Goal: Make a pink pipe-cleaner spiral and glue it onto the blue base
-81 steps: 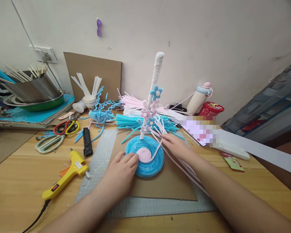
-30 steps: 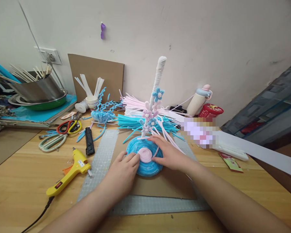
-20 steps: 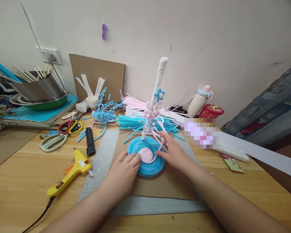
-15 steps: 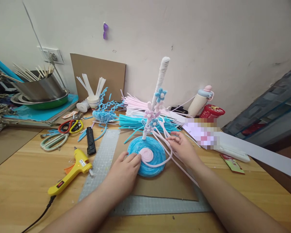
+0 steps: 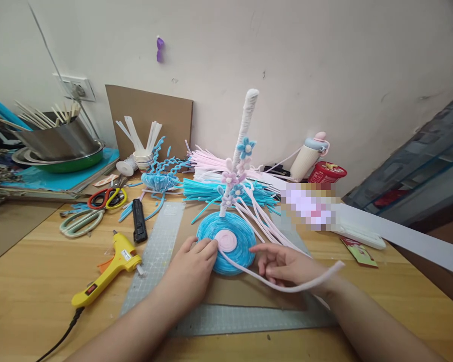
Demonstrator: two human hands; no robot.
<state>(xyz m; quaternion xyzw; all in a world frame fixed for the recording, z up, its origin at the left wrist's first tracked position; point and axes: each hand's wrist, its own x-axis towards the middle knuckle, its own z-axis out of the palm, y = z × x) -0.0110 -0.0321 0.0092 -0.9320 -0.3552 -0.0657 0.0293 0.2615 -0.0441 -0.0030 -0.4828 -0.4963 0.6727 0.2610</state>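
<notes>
A round blue disc (image 5: pixel 207 234) of coiled pipe cleaner lies on a cardboard sheet (image 5: pixel 283 300), with a flat pink coil (image 5: pixel 226 241) at its middle. My left hand (image 5: pixel 194 266) rests on the disc's left side, its closed fingertips holding the pink pipe cleaner (image 5: pixel 260 281) down at the coil's edge. The strip's loose end sweeps right, across my right wrist. My right hand (image 5: pixel 287 266) is beside the disc's right edge, index finger stretched out and the others loosely curled, not gripping the strip. Behind the disc rises a white wrapped stick (image 5: pixel 245 118) with blue and pink flowers (image 5: pixel 237 178).
To the left lie a yellow glue gun (image 5: pixel 109 271), a black cutter-like tool (image 5: pixel 139 221) and scissors (image 5: pixel 83 221). Bundles of blue pipe cleaners (image 5: pixel 196 190) and pink pipe cleaners (image 5: pixel 207 161) lie behind. A bottle (image 5: pixel 305 158) and red cup (image 5: pixel 326 172) stand back right.
My right hand has let go of the pink strip and moved down towards the disc's right edge. The strip has swung from an upward loop to the right. My left hand stays put.
</notes>
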